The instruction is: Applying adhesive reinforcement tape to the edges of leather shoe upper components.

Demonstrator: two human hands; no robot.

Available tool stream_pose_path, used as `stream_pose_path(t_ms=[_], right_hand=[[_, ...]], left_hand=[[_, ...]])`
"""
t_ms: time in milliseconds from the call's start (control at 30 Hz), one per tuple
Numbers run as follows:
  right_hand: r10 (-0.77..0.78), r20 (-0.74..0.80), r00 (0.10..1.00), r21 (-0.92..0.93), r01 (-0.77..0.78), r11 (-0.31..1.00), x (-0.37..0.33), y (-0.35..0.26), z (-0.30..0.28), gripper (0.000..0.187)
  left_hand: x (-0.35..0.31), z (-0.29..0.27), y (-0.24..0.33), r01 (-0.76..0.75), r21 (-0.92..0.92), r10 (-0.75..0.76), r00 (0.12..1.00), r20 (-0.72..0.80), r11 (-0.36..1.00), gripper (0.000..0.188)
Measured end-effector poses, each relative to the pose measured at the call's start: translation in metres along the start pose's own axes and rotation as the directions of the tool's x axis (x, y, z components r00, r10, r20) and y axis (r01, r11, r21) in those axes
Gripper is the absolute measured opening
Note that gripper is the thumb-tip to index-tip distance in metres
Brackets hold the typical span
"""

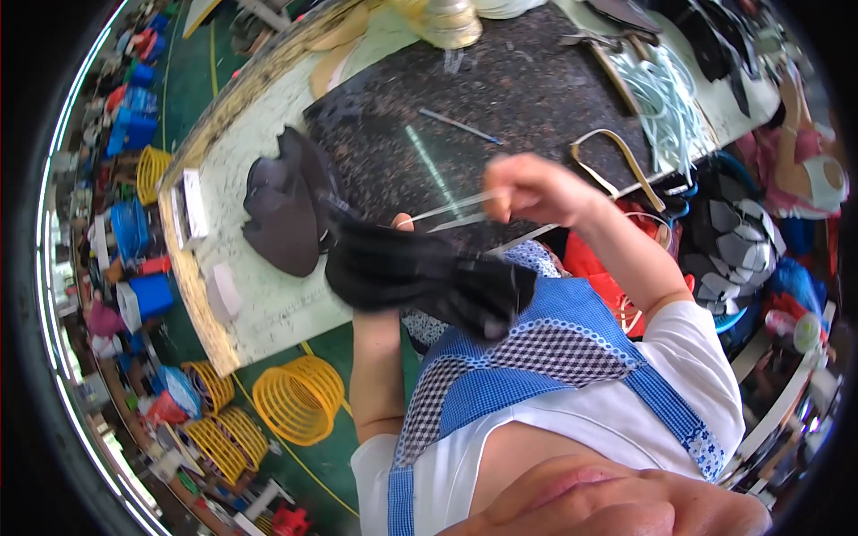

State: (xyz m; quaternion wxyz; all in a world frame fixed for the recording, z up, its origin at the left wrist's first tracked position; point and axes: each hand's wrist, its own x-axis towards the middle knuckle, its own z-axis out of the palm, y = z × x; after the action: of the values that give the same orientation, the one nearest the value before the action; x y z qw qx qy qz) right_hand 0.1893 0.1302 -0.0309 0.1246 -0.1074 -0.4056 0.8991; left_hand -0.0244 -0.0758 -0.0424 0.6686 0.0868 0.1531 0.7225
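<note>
In front of my apron hangs a black piece that looks like a shoe upper (393, 268), smeared by motion. My left hand (404, 222) grips it from behind; only the thumb shows past its upper edge, the other fingers are hidden. A thin white strip (447, 209) runs taut from that thumb across to my right hand (536, 189), whose fingers are closed on its other end. Beneath the strip lies a dark speckled stone slab (384, 134) on the pale worktable (295, 335). Dark scalloped leather pieces (286, 214) are stacked left of the slab.
A pen (460, 126) rests on the slab. At the right are a tan looped strap (617, 143), a hammer (599, 45) and a heap of pale cords (661, 98). Yellow baskets (299, 399) stand on the green floor. A red bag (590, 268) sits beside my right arm.
</note>
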Motion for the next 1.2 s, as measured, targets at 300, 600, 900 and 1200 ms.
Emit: stream_pose_path(t_ms=[300,600,900,1200], right_hand=[[-0.017,0.575,0.818,-0.789,0.56,0.253,0.002,-0.047,0.083,0.083],[0.177,0.399,0.9,-0.904,0.418,-0.091,0.0,-0.031,0.069,0.06],[-0.133,-0.104,0.986,-0.357,0.087,0.93,-0.028,-0.018,0.014,0.065],[-0.596,-0.663,0.453,-0.473,0.363,0.803,-0.058,-0.141,-0.112,0.037]], left_hand=[[0.013,0.042,0.019,0.226,0.792,0.225,0.883,-0.413,0.567,0.04],[0.014,0.037,0.021,0.211,0.962,0.304,0.918,-0.256,0.175,0.036],[0.042,0.046,0.0,-0.078,0.561,0.351,0.848,-0.398,0.824,0.047],[-0.012,0.023,0.034,-0.26,0.833,0.511,0.859,-0.031,0.488,0.039]])
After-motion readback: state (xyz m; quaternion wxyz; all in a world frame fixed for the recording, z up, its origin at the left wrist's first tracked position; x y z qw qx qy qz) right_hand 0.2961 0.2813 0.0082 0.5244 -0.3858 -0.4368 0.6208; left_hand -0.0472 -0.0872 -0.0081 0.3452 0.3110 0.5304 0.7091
